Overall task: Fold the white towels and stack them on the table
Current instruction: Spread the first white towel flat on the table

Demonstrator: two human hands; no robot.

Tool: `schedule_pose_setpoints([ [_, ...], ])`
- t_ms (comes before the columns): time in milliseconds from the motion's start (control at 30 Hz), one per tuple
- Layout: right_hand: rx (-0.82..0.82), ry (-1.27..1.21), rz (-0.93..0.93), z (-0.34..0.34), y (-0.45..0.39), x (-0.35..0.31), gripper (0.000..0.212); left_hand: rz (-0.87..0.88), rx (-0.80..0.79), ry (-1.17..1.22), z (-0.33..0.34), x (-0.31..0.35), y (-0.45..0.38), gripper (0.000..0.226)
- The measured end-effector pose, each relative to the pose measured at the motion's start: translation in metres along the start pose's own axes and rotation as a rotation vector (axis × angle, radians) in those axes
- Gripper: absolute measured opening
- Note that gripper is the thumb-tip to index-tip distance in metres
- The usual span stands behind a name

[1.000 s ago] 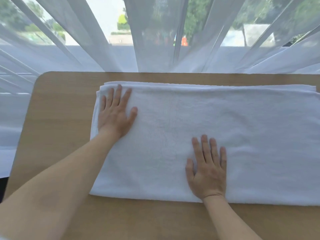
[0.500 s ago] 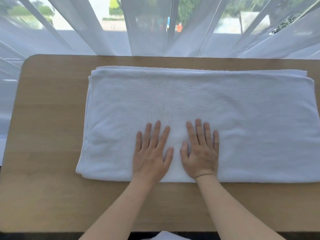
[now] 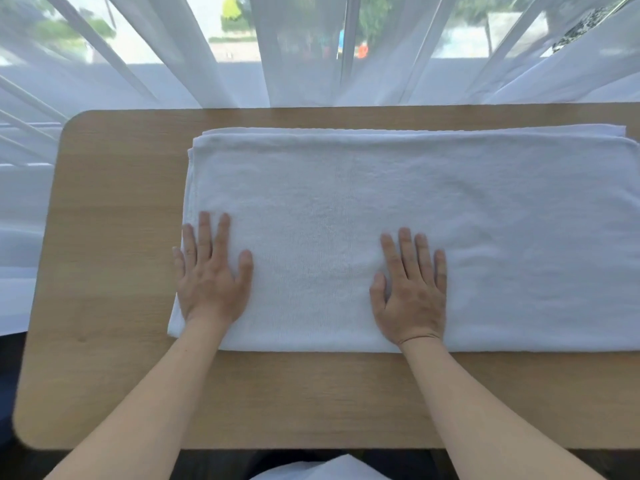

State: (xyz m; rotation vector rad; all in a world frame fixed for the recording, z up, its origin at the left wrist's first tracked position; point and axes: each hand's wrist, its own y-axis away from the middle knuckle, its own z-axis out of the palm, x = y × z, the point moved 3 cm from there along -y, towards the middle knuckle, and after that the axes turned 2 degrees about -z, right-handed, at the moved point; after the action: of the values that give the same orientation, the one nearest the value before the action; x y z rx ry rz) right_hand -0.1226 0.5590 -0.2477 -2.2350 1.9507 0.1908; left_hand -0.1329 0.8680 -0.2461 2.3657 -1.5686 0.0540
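Head view. A white towel (image 3: 398,233), already folded lengthwise into a long band with layered edges showing along its far side, lies flat on the wooden surface (image 3: 114,237); its right end runs out of view. The left hand (image 3: 211,282) lies palm down on the near left corner of the towel, fingers straight and slightly spread, grip apart and clamped on nothing. The right hand (image 3: 412,292) lies palm down near the towel's near edge, roughly midway along the visible band, fingers likewise straight, grip apart.

Half a second ago both hands lay side by side at the middle of the near edge; now they are well apart, the left one having travelled out to the left end. A second ago the left hand was at the far left corner. The pattern reads as a smoothing stroke, pressing air and wrinkles outward, and the cloth between the hands now looks flat.

Judged from this, the lengthwise fold is settled and the next step is probably a crosswise fold, bringing one end over the other. A further piece of white cloth (image 3: 322,471) shows at the near bottom edge, below the surface. Sheer curtains (image 3: 311,64) hang beyond the far side.
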Motion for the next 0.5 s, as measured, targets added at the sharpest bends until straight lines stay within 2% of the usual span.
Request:
schedule_pose_setpoints([
  [133,-0.010,0.011,0.003,0.000,0.000,0.000,0.064,-0.022,0.006,-0.067,0.000,0.010,0.009,0.072],
  [300,0.006,0.002,0.004,0.002,0.000,0.001,0.064,0.385,-0.046,-0.050,0.033,0.099,0.070,0.072],
  [367,0.022,-0.002,0.005,0.002,0.000,0.001,0.064,0.393,-0.026,-0.066,0.044,0.118,0.084,0.072],
  [500,0.039,-0.005,-0.001,0.002,-0.001,0.001,0.063,0.383,-0.011,-0.102,0.043,0.106,0.073,0.075],
])
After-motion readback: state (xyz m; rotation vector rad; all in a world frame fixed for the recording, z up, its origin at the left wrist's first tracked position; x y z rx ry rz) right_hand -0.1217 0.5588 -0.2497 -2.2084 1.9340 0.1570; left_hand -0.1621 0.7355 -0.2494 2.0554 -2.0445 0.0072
